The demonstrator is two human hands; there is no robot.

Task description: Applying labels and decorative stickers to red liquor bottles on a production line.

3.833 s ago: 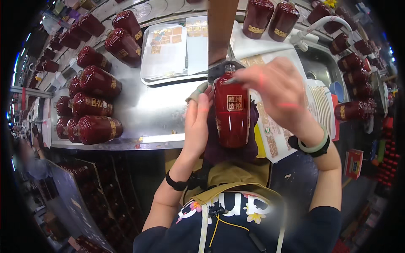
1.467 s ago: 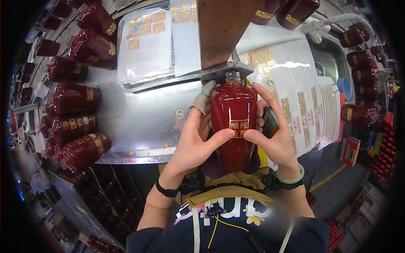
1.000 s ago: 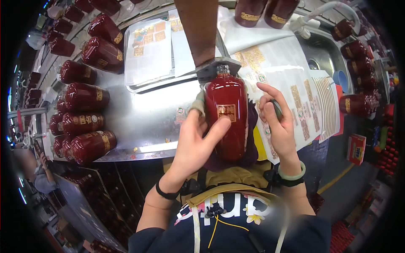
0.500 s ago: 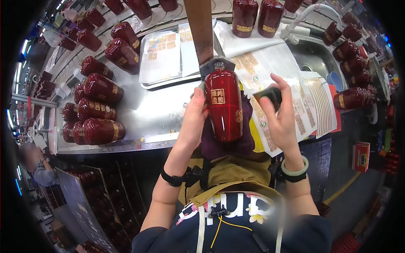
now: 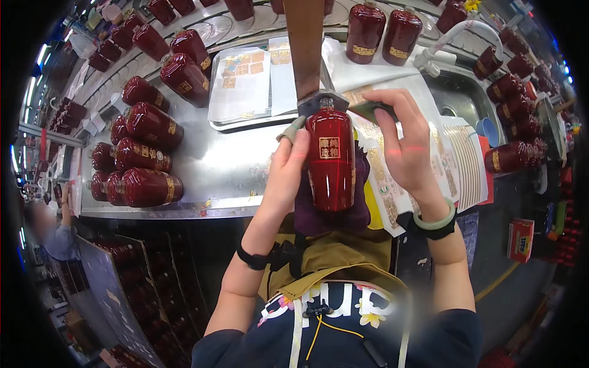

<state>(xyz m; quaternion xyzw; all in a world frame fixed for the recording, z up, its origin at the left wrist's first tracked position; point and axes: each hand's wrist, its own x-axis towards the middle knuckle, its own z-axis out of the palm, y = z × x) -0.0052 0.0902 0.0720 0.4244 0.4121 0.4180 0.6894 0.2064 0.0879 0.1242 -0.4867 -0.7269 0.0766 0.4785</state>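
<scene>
So on your far left there's a bunch of dark-red bottles [image 5: 150,188] lying on the steel counter [image 5: 215,168], then a tray [image 5: 230,126] with gold sticker sheets. Your left hand [image 5: 286,167] is against the left side of the red glass bottle [image 5: 331,181]; can't tell if it's actually gripping, some fingers are hidden. That bottle's on purple cloth [image 5: 307,219], neck pointing away from you. Your right hand [image 5: 404,135] is pinching a thin dark flat piece [image 5: 370,111] near the bottle's shoulder. Blue cup's [image 5: 486,131] further right.
</scene>
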